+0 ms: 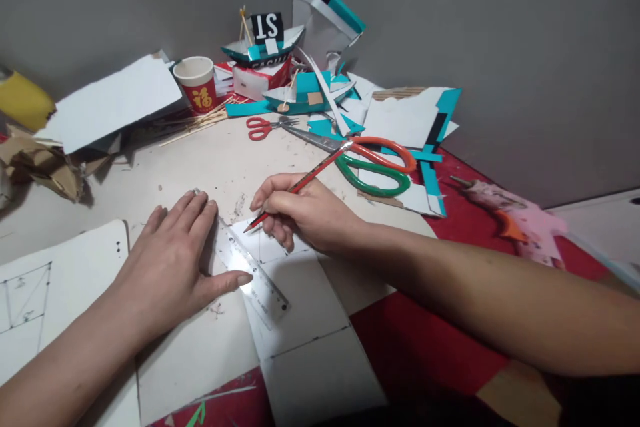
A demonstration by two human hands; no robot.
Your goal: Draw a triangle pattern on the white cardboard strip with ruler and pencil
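Note:
My right hand [290,209] grips a red and black pencil [311,177], its tip near the upper end of a white card strip [305,300]. Dark pencil lines with dots cross this strip. A clear plastic ruler [257,273] lies slantwise over the strip's left side. My left hand [183,247] is spread flat, with fingers and thumb pressing on the ruler's edge. To the left lies a white sheet [90,267] bearing a drawn four-sided figure with a diagonal; my left forearm covers part of it.
Behind my hands lie large scissors [375,163], small red scissors [260,128], two card boats [310,97] and a paper cup [196,83]. A pink glue gun [520,217] rests at the right on red cloth [420,340]. Card scraps [400,117] lie against the grey wall [475,47].

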